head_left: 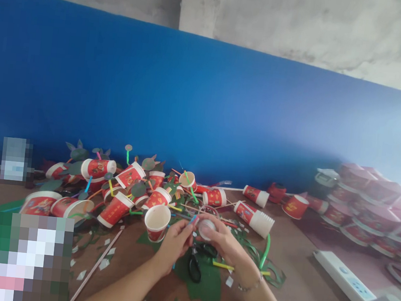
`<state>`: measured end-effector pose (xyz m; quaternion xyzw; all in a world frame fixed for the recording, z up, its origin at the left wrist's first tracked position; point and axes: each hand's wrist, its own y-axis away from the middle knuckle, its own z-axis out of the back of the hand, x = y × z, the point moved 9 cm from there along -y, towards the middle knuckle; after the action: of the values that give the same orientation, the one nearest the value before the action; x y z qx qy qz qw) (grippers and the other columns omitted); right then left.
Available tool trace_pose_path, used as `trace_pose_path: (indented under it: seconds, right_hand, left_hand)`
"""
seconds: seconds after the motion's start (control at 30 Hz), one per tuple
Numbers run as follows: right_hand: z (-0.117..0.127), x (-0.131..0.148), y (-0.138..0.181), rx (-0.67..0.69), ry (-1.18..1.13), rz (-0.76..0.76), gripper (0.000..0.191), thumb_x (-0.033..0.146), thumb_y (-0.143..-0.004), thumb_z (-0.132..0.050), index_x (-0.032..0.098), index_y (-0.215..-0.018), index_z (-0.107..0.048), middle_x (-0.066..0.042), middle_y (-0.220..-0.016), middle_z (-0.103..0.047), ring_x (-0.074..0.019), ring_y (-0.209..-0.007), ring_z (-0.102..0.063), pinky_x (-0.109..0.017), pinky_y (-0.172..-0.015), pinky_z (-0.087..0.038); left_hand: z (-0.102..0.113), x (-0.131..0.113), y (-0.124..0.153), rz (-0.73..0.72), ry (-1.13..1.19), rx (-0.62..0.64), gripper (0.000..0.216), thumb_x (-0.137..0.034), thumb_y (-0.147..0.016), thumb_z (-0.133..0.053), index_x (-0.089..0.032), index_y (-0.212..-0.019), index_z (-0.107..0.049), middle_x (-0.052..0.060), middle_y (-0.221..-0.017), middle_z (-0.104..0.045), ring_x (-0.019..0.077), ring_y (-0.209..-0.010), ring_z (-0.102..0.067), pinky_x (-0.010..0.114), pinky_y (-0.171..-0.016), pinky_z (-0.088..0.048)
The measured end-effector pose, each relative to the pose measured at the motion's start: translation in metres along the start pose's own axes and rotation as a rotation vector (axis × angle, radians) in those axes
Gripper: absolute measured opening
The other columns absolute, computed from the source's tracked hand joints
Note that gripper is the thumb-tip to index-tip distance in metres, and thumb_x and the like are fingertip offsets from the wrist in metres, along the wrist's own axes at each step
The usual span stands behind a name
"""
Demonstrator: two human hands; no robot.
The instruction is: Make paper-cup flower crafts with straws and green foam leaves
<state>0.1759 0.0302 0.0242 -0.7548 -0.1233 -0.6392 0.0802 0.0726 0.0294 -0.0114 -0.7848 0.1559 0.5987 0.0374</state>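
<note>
Close together over the middle of the table are both of my hands. My left hand (177, 236) is closed on a thin blue piece (193, 220) that looks like a drinking straw, most of it hidden by the fingers. A small round roll of clear tape (207, 229) sits in the closed fingers of my right hand (222, 238), right beside the straw. Under the hands lie black-handled scissors (194, 268) on green paper (206, 288). Just left of my left hand stands a red-and-white paper cup (157, 219), its mouth facing up.
Behind the hands spreads a pile of red paper cups (117, 208) with straws and cut paper shapes. A stack of cups (254, 218) lies on its side at right. Further right are a white power strip (344, 280) and piled pink-red cups (368, 214). A blue partition (191, 97) rises behind.
</note>
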Motion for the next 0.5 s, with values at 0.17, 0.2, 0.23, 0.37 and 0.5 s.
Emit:
trace_pose_path:
  seconds: [0.17, 0.2, 0.23, 0.37, 0.5]
  right_hand:
    - [0.003, -0.01, 0.002, 0.06, -0.125, -0.104, 0.033, 0.044, -0.079, -0.06, 0.021, -0.103, -0.067, -0.007, -0.096, -0.067, -0.0212, -0.088, -0.062, -0.034, -0.07, -0.053]
    - [0.004, -0.01, 0.003, 0.071, -0.102, -0.122, 0.032, 0.041, -0.078, -0.062, 0.021, -0.104, -0.066, -0.006, -0.094, -0.068, -0.0203, -0.085, -0.062, -0.033, -0.07, -0.052]
    - [0.004, -0.01, 0.004, 0.084, -0.07, -0.135, 0.033, 0.037, -0.076, -0.065, 0.021, -0.105, -0.066, -0.005, -0.091, -0.068, -0.0193, -0.083, -0.063, -0.033, -0.071, -0.052]
    - [0.002, 0.002, 0.006, 0.141, 0.074, -0.075, 0.041, 0.032, -0.068, -0.074, 0.019, -0.106, -0.066, -0.005, -0.099, -0.067, -0.0198, -0.093, -0.061, -0.034, -0.085, -0.046]
    - [0.006, 0.004, 0.003, 0.144, 0.195, -0.003, 0.05, 0.029, -0.061, -0.079, 0.018, -0.108, -0.065, -0.005, -0.105, -0.066, -0.0206, -0.097, -0.058, -0.034, -0.089, -0.042]
  left_hand:
    - [-0.002, -0.002, 0.0, -0.015, 0.036, 0.043, 0.046, -0.06, -0.069, -0.06, -0.017, -0.079, -0.051, -0.009, -0.048, -0.046, 0.0006, -0.031, -0.021, 0.017, -0.033, -0.009]
    - [-0.002, -0.002, 0.0, -0.017, 0.04, 0.05, 0.045, -0.06, -0.069, -0.06, -0.017, -0.079, -0.051, -0.009, -0.048, -0.046, 0.0005, -0.031, -0.021, 0.017, -0.033, -0.009]
    - [-0.003, -0.002, 0.0, -0.017, 0.044, 0.058, 0.044, -0.059, -0.07, -0.06, -0.017, -0.079, -0.051, -0.01, -0.048, -0.045, 0.0004, -0.031, -0.021, 0.017, -0.032, -0.008]
    - [-0.007, -0.001, 0.003, 0.005, 0.081, 0.113, 0.04, -0.055, -0.071, -0.061, -0.017, -0.078, -0.051, -0.009, -0.049, -0.046, 0.0003, -0.031, -0.02, 0.018, -0.032, -0.007]
    - [-0.015, 0.0, 0.006, 0.038, 0.109, 0.221, 0.035, -0.05, -0.073, -0.062, -0.017, -0.078, -0.051, -0.009, -0.048, -0.045, 0.0003, -0.031, -0.019, 0.018, -0.032, -0.006]
